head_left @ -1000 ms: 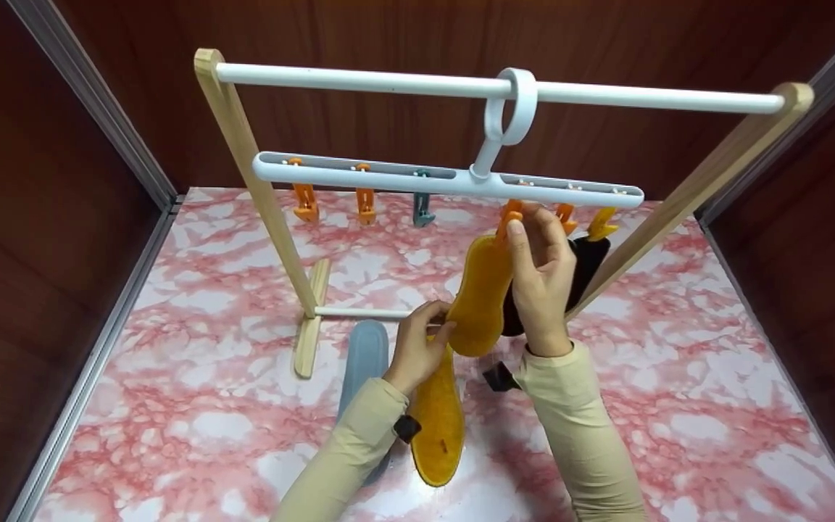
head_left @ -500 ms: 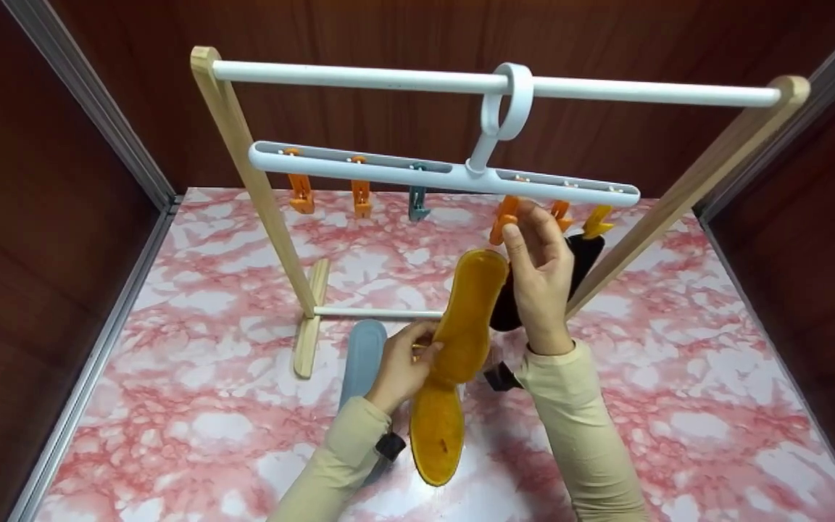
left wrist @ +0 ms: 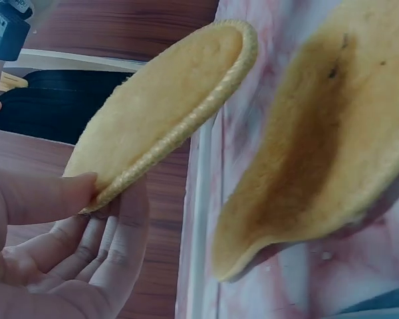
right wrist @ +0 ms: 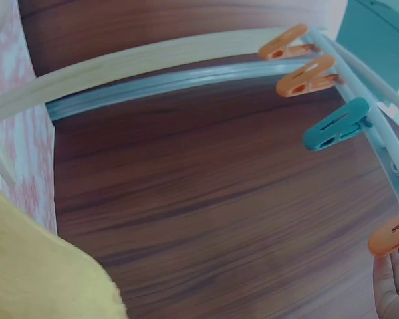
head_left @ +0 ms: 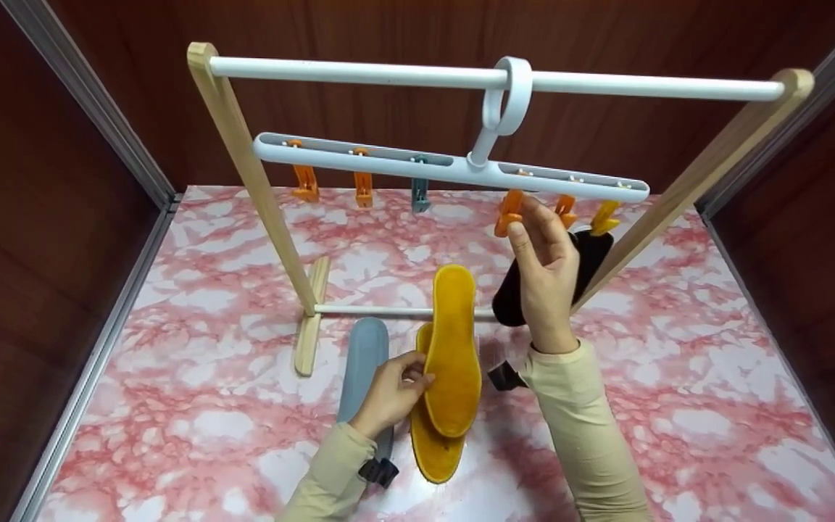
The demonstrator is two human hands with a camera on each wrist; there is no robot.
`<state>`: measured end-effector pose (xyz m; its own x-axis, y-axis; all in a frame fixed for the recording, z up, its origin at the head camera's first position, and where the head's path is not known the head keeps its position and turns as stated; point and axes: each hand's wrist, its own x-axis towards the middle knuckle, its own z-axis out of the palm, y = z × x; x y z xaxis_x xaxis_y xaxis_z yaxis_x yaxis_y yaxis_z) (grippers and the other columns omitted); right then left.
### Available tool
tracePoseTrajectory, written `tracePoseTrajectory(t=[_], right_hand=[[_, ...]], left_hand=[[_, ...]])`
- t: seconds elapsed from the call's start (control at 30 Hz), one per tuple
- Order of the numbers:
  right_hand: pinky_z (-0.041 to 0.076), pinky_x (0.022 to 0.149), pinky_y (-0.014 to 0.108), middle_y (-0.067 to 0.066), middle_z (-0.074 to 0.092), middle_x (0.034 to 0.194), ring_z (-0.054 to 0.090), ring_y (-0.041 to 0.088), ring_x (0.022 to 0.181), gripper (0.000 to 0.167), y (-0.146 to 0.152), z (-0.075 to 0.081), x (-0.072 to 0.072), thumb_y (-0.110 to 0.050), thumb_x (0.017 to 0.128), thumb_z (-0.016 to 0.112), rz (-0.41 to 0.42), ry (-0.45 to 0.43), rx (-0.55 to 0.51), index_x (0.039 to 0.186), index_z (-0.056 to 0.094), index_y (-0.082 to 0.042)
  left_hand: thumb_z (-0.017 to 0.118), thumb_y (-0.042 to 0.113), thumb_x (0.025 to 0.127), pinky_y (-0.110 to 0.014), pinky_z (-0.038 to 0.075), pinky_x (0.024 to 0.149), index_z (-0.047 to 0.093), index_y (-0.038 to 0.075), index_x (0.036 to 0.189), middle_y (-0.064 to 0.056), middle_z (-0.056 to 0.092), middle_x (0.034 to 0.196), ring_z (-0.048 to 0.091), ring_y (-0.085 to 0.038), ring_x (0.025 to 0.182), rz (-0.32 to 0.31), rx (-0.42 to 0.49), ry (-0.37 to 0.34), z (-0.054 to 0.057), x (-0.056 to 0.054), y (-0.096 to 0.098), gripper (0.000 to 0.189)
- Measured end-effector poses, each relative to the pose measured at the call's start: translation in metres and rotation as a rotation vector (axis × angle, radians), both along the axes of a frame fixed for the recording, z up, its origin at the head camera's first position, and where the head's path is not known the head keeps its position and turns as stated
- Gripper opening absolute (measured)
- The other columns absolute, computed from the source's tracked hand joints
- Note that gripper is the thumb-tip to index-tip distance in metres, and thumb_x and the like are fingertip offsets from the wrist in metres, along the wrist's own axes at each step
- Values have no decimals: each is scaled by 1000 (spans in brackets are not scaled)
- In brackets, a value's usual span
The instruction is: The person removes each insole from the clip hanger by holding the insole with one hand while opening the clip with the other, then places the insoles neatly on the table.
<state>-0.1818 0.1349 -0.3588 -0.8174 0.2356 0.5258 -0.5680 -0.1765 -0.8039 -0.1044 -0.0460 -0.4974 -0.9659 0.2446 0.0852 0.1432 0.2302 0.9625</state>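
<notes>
My left hand [head_left: 392, 391] pinches the edge of a yellow insole [head_left: 454, 348] between thumb and fingers. That insole is raised, overlapping a second yellow insole [head_left: 438, 460] on the table in the head view. The left wrist view shows the thumb on the held insole's [left wrist: 159, 106] corded rim. My right hand [head_left: 549, 275] pinches an orange clothespin [head_left: 510, 212] hanging under the white hanger [head_left: 388, 165]. Nothing shows in that clothespin's mouth. Behind the right hand, a black insole [head_left: 593, 254] hangs from a yellow clothespin [head_left: 605, 216].
Left of the yellow insoles lies a grey-blue insole [head_left: 364, 362]. The hanger hooks over the white rod [head_left: 359, 72] of a wooden-legged rack [head_left: 254, 174]. Other clothespins hang from it, including a teal one [head_left: 420, 194]. Dark wooden walls [head_left: 417, 29] enclose the table [head_left: 193, 435].
My left hand has brought the yellow insole down from the orange clothespin toward the front, and its tip now stands apart from the clothespin. The right hand keeps its hold there.
</notes>
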Motion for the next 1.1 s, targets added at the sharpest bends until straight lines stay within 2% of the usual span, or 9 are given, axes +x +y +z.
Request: tracePoseTrajectory(t=[0.1,0.13,0.33,0.37,0.5,0.63,0.83,1.1], right_hand=[[45,100,27,8,64,119,59,18,112,53,0,1,-1,-28,84,73,1,-8,-2,121,59,7],[45,100,27,8,64,119,59,18,112,53,0,0,-1,-28,84,73,0,-11,0,122,59,7],[45,100,28,7,64,119,59,19,114,51,2,-4,-1,-25,85,72,8,-3,7,123,58,7],[45,100,28,6,64,119,58,19,114,50,2,-4,-1,-25,86,72,13,-1,5,123,58,6],[45,100,29,6,64,120,58,20,116,47,2,-6,0,-23,87,71,17,-18,4,123,59,5],[44,102,29,9,63,123,58,19,117,40,3,-7,1,-15,89,68,3,-43,8,123,60,5],[45,100,27,7,62,123,59,17,113,33,4,-10,2,-4,93,59,-15,-41,13,124,59,6],[45,99,26,4,63,120,60,16,111,34,6,-13,3,-9,93,62,0,-25,2,124,61,2]], left_hand=[[62,1,88,-26,52,72,63,-7,103,-17,65,88,63,-25,81,-8,6,-18,-3,3,-2,17],[61,-1,88,-27,52,72,63,-8,102,-19,65,87,63,-27,81,-12,9,-22,0,4,-2,16],[60,-3,88,-23,51,69,62,-10,101,-23,65,87,64,-31,79,-46,30,-75,-5,10,-5,15],[61,-2,88,-22,51,69,62,-9,101,-22,65,88,64,-30,79,-51,29,-83,-10,9,-6,15],[61,-1,88,-22,51,69,62,-9,102,-21,64,90,65,-30,81,-73,14,-114,-13,12,-7,16],[61,0,88,-20,50,69,62,-9,102,-19,65,91,66,-28,82,-87,-1,-157,-14,15,-9,17],[62,2,88,-22,49,67,60,-11,104,-17,64,91,64,-22,80,-95,30,-244,-13,18,-9,21],[63,0,85,-23,47,56,61,-10,98,-12,63,82,59,-14,66,-84,-14,-302,-16,23,-9,17]])
